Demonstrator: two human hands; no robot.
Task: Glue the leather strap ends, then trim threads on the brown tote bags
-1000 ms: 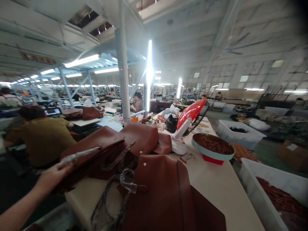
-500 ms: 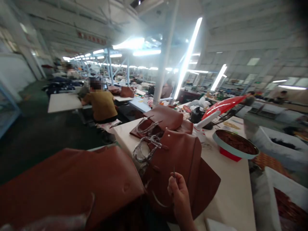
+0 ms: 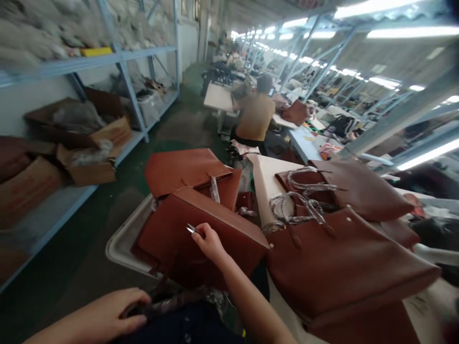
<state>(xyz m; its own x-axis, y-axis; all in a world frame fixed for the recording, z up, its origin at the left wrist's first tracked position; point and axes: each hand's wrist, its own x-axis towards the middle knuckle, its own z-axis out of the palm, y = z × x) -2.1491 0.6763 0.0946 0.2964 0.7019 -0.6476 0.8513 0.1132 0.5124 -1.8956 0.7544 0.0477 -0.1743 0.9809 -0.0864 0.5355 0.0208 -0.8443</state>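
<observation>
My right hand (image 3: 211, 241) is closed round small metal thread snips (image 3: 191, 229), their tips pointing left. It is over a brown leather-look tote bag (image 3: 161, 229), whose side lies just beneath the blades; I cannot tell if they touch. At the lower left, my left hand (image 3: 131, 310) is wrapped round a plastic-covered bag handle (image 3: 165, 305) close to my body. Behind this tote lies another brown bag (image 3: 186, 167), above a white tub (image 3: 124, 258) whose rim shows at the left.
On the pale table (image 3: 263, 177) at the right, several brown bags (image 3: 344, 263) lie with plastic-wrapped handles (image 3: 297, 205). Blue shelving (image 3: 125, 91) with open cartons (image 3: 89, 167) stands at the left. A seated person in a mustard top (image 3: 254, 119) is ahead.
The view has swung left and down toward the tub. My right hand, with the snips, has moved from the table bags to the tote in front. My left hand has come into view.
</observation>
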